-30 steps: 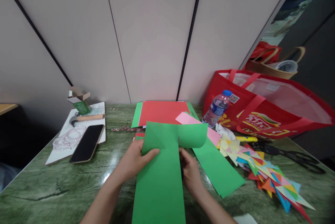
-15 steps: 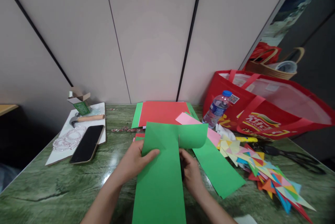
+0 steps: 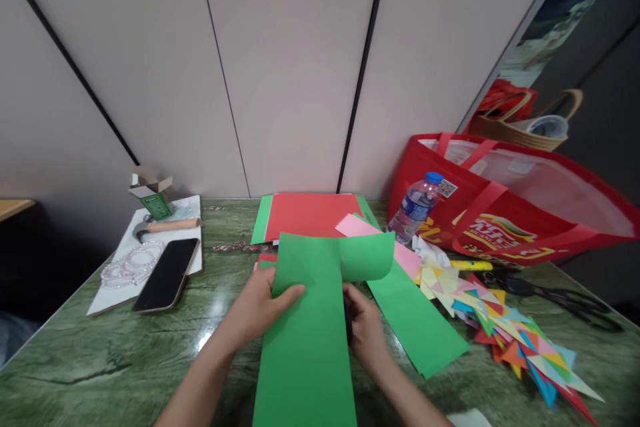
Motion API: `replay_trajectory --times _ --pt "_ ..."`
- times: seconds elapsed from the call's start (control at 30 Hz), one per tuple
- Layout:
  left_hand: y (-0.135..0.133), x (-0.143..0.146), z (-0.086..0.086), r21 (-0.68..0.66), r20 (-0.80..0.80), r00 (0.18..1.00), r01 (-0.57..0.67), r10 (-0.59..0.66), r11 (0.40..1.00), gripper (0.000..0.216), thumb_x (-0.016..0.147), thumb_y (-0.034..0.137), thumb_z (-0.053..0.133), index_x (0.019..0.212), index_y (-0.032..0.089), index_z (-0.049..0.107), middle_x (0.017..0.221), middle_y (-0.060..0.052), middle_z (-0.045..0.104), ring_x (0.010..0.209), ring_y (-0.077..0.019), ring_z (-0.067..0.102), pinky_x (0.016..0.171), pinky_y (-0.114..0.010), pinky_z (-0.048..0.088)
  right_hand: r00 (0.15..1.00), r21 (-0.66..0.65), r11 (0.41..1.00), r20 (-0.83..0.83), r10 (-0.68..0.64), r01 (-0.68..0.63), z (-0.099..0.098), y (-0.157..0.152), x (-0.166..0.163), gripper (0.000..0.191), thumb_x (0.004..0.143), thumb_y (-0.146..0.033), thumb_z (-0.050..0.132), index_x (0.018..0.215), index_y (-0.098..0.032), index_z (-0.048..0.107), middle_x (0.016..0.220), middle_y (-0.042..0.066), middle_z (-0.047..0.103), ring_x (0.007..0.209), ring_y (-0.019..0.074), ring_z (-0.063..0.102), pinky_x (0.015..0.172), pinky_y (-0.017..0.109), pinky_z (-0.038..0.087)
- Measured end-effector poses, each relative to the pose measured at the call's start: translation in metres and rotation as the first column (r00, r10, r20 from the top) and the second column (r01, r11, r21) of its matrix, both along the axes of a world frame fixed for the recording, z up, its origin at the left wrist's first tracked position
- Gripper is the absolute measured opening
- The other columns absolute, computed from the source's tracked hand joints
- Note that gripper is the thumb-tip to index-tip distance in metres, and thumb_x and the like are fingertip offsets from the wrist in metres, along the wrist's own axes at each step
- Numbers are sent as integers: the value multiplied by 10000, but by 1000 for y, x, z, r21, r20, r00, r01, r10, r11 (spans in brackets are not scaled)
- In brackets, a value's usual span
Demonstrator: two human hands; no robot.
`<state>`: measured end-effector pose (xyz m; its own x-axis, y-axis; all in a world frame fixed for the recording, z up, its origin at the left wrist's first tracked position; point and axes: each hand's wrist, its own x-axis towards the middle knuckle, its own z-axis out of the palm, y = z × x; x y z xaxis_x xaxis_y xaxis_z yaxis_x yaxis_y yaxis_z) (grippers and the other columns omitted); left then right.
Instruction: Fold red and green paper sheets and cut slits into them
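A long sheet of green paper (image 3: 307, 334) stands tilted up in front of me, cut part of the way along its right side. My left hand (image 3: 263, 300) grips its left edge, thumb on the front face and fingers behind. At the cut, my right hand (image 3: 365, 324) is closed round scissors (image 3: 349, 328); only a bit of the dark handle shows, and the paper hides most of the blades. The partly cut strip (image 3: 369, 257) curls out to the right above my right hand. Behind it on the table lie green paper strips (image 3: 420, 327) and a pink strip (image 3: 357, 226).
Red paper (image 3: 315, 214) lies stacked at the back. Right: a water bottle (image 3: 416, 207), red bag (image 3: 450, 214), folded paper pieces (image 3: 525, 340), and black-handled scissors (image 3: 565, 300). Left: a phone (image 3: 167, 275), a hammer (image 3: 173, 227), beads (image 3: 133, 264), and a small green box (image 3: 156, 204).
The curled strip's free end has shifted slightly left and up. Both hands hold nearly the same places.
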<state>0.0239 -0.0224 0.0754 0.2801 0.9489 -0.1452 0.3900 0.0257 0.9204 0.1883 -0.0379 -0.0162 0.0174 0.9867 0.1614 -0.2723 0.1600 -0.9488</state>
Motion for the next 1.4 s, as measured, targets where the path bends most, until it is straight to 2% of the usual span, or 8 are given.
replay_trajectory --times 0.3,0.57,1.1,1.4 --pt "0 -1 1 -31 12 1000 3 -2 1000 228 723 335 565 818 135 620 830 -40 683 735 -197 620 571 -254 483 999 -8 1000 43 -26 26 -1 0 1 156 625 -151 611 768 -199 649 729 5 685 648 168 609 593 255 471" --pt "-1 -1 1 -18 -4 1000 1 -1 1000 229 728 335 562 813 131 621 818 -39 680 715 -186 614 564 -248 475 1000 -13 1000 2 8 -7 -2 0 0 157 645 -160 611 791 -202 653 745 5 690 667 174 624 621 268 488" --pt "-1 -2 1 -18 15 1000 -4 5 1000 235 727 334 563 841 138 625 849 -38 681 722 -181 615 550 -238 475 999 -37 999 50 -11 13 5 0 1 123 620 -223 638 739 -195 655 710 3 689 638 173 616 582 252 475" --pt "-1 -2 0 5 -17 1000 -3 3 1000 227 725 334 561 809 132 622 829 -45 677 727 -190 614 566 -250 479 996 -39 999 79 -30 33 8 0 1 101 596 -187 641 696 -198 656 655 -8 680 593 155 596 553 231 459"
